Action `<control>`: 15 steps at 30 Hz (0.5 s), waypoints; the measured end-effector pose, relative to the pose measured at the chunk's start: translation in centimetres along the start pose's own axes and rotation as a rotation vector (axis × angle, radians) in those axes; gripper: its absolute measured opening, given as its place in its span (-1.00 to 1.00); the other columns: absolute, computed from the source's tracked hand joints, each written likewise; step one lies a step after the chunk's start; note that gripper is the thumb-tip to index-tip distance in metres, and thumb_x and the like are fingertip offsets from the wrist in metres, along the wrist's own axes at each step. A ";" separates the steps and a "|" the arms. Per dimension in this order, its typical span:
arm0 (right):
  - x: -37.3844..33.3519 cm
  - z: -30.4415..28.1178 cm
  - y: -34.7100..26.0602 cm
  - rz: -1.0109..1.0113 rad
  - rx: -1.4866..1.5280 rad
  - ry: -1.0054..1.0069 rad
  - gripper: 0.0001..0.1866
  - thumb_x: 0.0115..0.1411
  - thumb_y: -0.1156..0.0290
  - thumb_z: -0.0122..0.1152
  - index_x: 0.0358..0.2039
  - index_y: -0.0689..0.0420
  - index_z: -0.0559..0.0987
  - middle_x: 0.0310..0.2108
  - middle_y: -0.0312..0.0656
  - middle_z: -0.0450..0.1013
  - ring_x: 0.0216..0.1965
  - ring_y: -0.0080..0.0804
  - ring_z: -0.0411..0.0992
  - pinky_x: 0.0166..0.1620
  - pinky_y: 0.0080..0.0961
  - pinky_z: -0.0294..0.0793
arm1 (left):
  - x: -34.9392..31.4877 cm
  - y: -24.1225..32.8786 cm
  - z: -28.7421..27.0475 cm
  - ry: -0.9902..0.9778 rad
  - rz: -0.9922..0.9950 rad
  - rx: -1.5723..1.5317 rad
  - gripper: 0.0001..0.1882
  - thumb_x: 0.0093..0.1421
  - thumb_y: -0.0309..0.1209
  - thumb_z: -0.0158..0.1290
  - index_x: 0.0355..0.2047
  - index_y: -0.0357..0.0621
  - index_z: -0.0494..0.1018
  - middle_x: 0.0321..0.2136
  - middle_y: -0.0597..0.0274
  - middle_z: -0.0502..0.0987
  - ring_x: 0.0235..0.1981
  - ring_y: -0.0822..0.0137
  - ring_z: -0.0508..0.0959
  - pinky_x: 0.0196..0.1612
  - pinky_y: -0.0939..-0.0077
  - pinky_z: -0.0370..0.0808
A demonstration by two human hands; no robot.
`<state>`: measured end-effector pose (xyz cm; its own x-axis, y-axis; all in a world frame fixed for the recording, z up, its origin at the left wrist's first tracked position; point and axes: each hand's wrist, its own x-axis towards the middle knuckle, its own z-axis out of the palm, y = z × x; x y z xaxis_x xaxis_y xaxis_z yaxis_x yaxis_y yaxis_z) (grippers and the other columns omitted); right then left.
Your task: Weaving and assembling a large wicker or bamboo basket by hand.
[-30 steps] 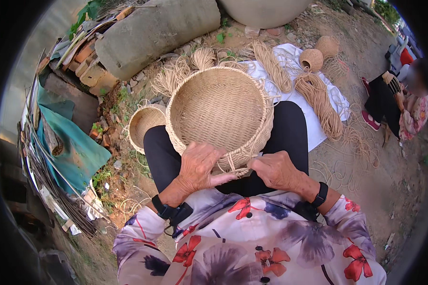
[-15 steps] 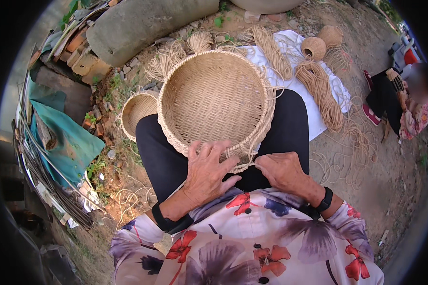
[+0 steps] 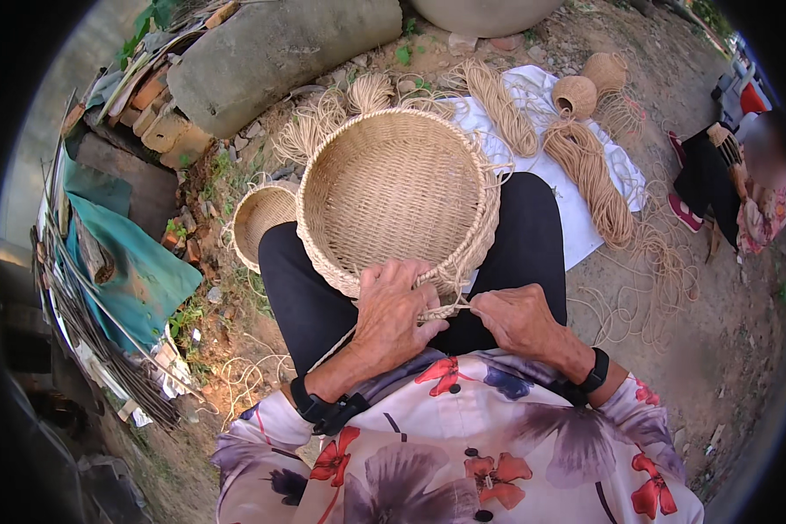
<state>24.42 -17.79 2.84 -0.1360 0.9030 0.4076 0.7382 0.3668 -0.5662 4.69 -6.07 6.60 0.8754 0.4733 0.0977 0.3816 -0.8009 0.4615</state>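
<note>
A round woven basket (image 3: 389, 188) of tan cord rests tilted across my lap, its opening facing up. My left hand (image 3: 391, 307) grips its near rim, fingers over the edge and the thumb pointing right. Just right of it, my right hand (image 3: 517, 316) is closed in a pinch on a cord (image 3: 453, 309) that runs from the basket's near edge. Part of this cord and the weave beneath my left fingers are hidden. Another strand passes beside my left wrist. A loose cord end sticks out from the basket's right rim.
A smaller woven basket (image 3: 265, 218) stands left of my knee. Hanks of cord (image 3: 589, 179) lie on a white cloth (image 3: 576, 236), near two small round woven pots (image 3: 575, 96). Teal sheeting (image 3: 135, 262) and sticks lie left. A person (image 3: 747, 188) sits at the far right.
My left fingers have curled in more closely over the near rim, and the thumb has drawn in. The right hand stays on the cord. The whole view has shifted slightly.
</note>
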 end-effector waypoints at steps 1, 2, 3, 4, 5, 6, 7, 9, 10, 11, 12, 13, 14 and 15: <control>-0.1 0.0 0.0 -0.001 0.000 0.003 -0.90 0.01 0.57 0.16 -0.46 0.15 0.42 -0.65 -0.18 0.37 -0.60 -0.21 0.44 -0.56 -0.33 0.38 | -0.1 0.0 0.0 0.000 0.002 0.003 -0.69 -0.17 -0.23 0.36 -0.44 -0.04 0.52 -0.03 0.13 0.41 0.04 0.09 0.33 0.07 0.14 0.13; -0.3 0.1 0.1 0.014 -0.006 0.001 -0.92 0.05 0.53 0.19 -0.44 0.15 0.46 -0.64 -0.17 0.38 -0.59 -0.20 0.45 -0.54 -0.34 0.39 | -0.3 0.0 0.1 -0.023 -0.002 0.004 -0.69 -0.16 -0.24 0.36 -0.43 -0.03 0.53 -0.02 0.13 0.41 0.04 0.09 0.34 0.05 0.16 0.14; -0.4 0.0 0.2 0.029 -0.012 0.000 -0.93 0.08 0.50 0.23 -0.41 0.15 0.50 -0.63 -0.16 0.40 -0.59 -0.20 0.45 -0.53 -0.35 0.40 | -0.3 -0.1 0.1 -0.047 -0.004 0.005 -0.70 -0.15 -0.24 0.35 -0.42 -0.02 0.53 -0.02 0.12 0.41 0.04 0.08 0.34 0.03 0.18 0.15; -0.2 -0.4 0.4 0.027 -0.014 0.003 -0.93 0.08 0.50 0.23 -0.41 0.15 0.50 -0.63 -0.16 0.40 -0.59 -0.20 0.45 -0.53 -0.35 0.40 | -0.2 -0.5 0.0 -0.045 -0.002 0.008 -0.70 -0.15 -0.24 0.35 -0.42 -0.02 0.53 -0.02 0.12 0.41 0.04 0.08 0.34 0.03 0.18 0.15; -0.1 -1.0 0.5 -0.007 -0.087 -0.030 -0.90 0.07 0.45 0.26 -0.44 0.13 0.50 -0.63 -0.18 0.41 -0.60 -0.23 0.45 -0.53 -0.36 0.38 | -0.2 -0.8 -0.3 -0.046 0.030 0.001 -0.70 -0.15 -0.26 0.35 -0.41 -0.02 0.53 -0.01 0.12 0.42 0.04 0.08 0.35 0.02 0.19 0.15; 0.0 -1.7 0.7 -0.041 -0.162 -0.062 -0.87 0.06 0.39 0.30 -0.46 0.11 0.51 -0.63 -0.21 0.41 -0.61 -0.26 0.44 -0.54 -0.37 0.37 | -0.2 -1.0 -0.4 -0.047 0.064 -0.004 -0.70 -0.15 -0.27 0.34 -0.40 -0.01 0.53 -0.01 0.11 0.42 0.04 0.08 0.35 0.01 0.20 0.16; -0.3 -3.0 1.0 -0.043 -0.275 -0.109 -0.78 0.01 0.26 0.36 -0.51 0.07 0.51 -0.64 -0.25 0.42 -0.61 -0.33 0.44 -0.53 -0.41 0.34 | -0.3 -1.0 -0.4 -0.047 0.065 -0.003 -0.70 -0.15 -0.27 0.34 -0.40 -0.01 0.53 -0.01 0.11 0.42 0.04 0.08 0.35 0.01 0.20 0.16; -1.3 -6.0 2.2 0.022 -0.363 -0.115 -0.72 0.02 0.13 0.35 -0.49 0.07 0.53 -0.65 -0.25 0.42 -0.59 -0.28 0.44 -0.49 -0.34 0.34 | -0.1 -0.9 -0.7 -0.068 0.023 -0.003 -0.71 -0.14 -0.28 0.34 -0.40 -0.01 0.54 0.00 0.12 0.42 0.05 0.08 0.36 0.00 0.21 0.17; -1.8 -7.5 2.7 0.057 -0.376 -0.084 -0.69 0.06 0.10 0.32 -0.50 0.08 0.52 -0.67 -0.24 0.40 -0.60 -0.24 0.43 -0.48 -0.30 0.36 | 0.0 -1.0 -0.7 -0.064 0.027 -0.006 -0.71 -0.14 -0.28 0.34 -0.40 -0.01 0.54 0.00 0.12 0.42 0.05 0.08 0.36 0.00 0.21 0.17; -2.6 -8.9 3.5 0.091 -0.485 -0.063 -0.67 0.08 0.05 0.29 -0.45 0.08 0.56 -0.65 -0.22 0.43 -0.58 -0.23 0.45 -0.46 -0.30 0.37 | 0.1 -1.1 -0.6 -0.055 0.036 -0.003 -0.71 -0.15 -0.28 0.34 -0.40 -0.01 0.54 0.00 0.12 0.43 0.05 0.09 0.36 0.00 0.21 0.18; -3.3 -10.2 4.7 0.114 -0.586 -0.041 -0.64 0.11 0.01 0.26 -0.40 0.08 0.59 -0.63 -0.20 0.46 -0.56 -0.22 0.46 -0.45 -0.29 0.38 | -0.1 -1.2 -0.6 -0.042 0.034 0.005 -0.71 -0.15 -0.27 0.34 -0.40 -0.01 0.55 0.00 0.11 0.43 0.05 0.10 0.36 0.00 0.22 0.18; -4.7 -11.6 6.2 0.300 -0.576 0.012 -0.60 0.15 -0.02 0.20 -0.36 0.09 0.60 -0.60 -0.16 0.48 -0.55 -0.19 0.47 -0.43 -0.30 0.39 | -0.4 -1.2 -0.7 -0.036 0.036 0.006 -0.71 -0.15 -0.27 0.34 -0.40 -0.01 0.55 0.00 0.11 0.43 0.05 0.10 0.36 0.00 0.22 0.18; -6.5 -13.1 8.3 0.487 -0.561 0.063 -0.56 0.18 -0.05 0.15 -0.31 0.11 0.61 -0.57 -0.12 0.51 -0.54 -0.17 0.48 -0.40 -0.32 0.41 | -0.5 -1.2 -0.8 -0.035 0.023 -0.009 -0.72 -0.15 -0.27 0.34 -0.41 -0.01 0.55 -0.01 0.11 0.43 0.04 0.10 0.36 0.00 0.22 0.19; -9.1 -15.4 11.3 0.673 -0.513 0.136 -0.53 0.22 -0.05 0.10 -0.24 0.15 0.61 -0.53 -0.07 0.52 -0.56 -0.19 0.49 -0.44 -0.35 0.42 | -0.4 -1.2 -0.8 -0.035 0.014 -0.024 -0.72 -0.15 -0.27 0.34 -0.41 -0.01 0.56 -0.01 0.11 0.44 0.04 0.10 0.36 -0.01 0.23 0.19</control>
<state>44.16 -25.32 3.76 0.4950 0.8451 0.2018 0.8451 -0.4143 -0.3380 3.65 -4.96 6.72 0.8907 0.4487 0.0733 0.3624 -0.7980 0.4816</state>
